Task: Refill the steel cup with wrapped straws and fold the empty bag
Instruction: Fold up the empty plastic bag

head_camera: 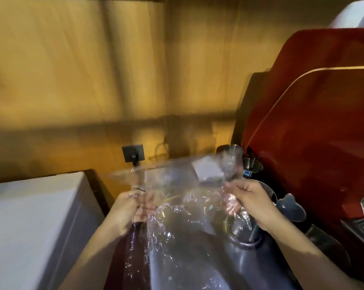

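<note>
Nearest the camera, 2 bare forearms reach forward over a narrow dark surface point(197, 268) that runs away from the viewer. Between them hangs a clear plastic bag point(176, 206), crinkled and glinting, its lower part trailing down toward the viewer and its upper edge smeared by motion blur. The left hand point(128, 208) is clenched on the bag's left edge, fingers curled around the film, with a ring on 1 finger. The right hand point(250, 199) pinches the bag's right edge between thumb and fingers, so the bag is stretched in the air between the 2 hands. No straws can be made out inside it; a pale rectangular patch point(208, 170) shows near its top right, either a label or something seen through the film.

Just below and beside the right hand stands the steel cup point(243, 231), shiny and round, resting on the surface partly behind the bag; its contents are too blurred to tell.

To the left of the arms is a white box-like unit point(36, 222) with a flat top. To the right rises a big red machine point(312, 122) with dark rounded handles point(291, 208) on its front.

Farther back, a small black wall socket point(133, 153) with a plug in it sits on the yellow-brown wall point(93, 70), which fills the upper part of the view.
</note>
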### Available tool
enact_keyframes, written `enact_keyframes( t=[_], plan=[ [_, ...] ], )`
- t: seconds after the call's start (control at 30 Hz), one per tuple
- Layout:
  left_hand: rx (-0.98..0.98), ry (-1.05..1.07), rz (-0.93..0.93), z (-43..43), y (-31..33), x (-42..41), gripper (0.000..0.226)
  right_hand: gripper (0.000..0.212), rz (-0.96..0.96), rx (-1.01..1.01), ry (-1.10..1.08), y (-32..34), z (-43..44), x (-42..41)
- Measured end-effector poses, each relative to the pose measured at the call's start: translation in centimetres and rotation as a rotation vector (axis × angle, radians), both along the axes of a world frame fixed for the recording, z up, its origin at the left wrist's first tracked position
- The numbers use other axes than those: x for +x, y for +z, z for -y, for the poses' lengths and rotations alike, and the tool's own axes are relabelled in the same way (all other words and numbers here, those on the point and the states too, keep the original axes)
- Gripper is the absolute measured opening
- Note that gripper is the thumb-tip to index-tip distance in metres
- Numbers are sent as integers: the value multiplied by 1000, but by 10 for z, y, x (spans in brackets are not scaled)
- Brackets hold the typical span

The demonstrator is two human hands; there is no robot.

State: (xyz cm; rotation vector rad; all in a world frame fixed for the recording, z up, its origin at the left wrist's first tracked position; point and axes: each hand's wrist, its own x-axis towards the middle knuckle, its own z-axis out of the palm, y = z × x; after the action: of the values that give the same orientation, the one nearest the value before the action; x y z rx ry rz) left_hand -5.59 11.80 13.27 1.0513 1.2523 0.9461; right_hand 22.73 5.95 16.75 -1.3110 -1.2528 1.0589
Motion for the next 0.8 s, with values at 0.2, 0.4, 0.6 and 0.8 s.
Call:
enact_keyframes(
  t=[0.2,0.4,0.6,0.8],
  plan=[
    [-41,-73,126,12,20,-10,5,32,-197,-261,36,-7,-14,8],
    [114,-19,7,18,31,-13,19,20,-345,-222,197,-12,-18,22],
    [221,41,-21,25,36,-14,25,30,-243,-165,271,-8,-20,26],
    [368,-31,-45,28,41,-27,14,27,-287,-130,295,-8,-23,28]
  ],
)
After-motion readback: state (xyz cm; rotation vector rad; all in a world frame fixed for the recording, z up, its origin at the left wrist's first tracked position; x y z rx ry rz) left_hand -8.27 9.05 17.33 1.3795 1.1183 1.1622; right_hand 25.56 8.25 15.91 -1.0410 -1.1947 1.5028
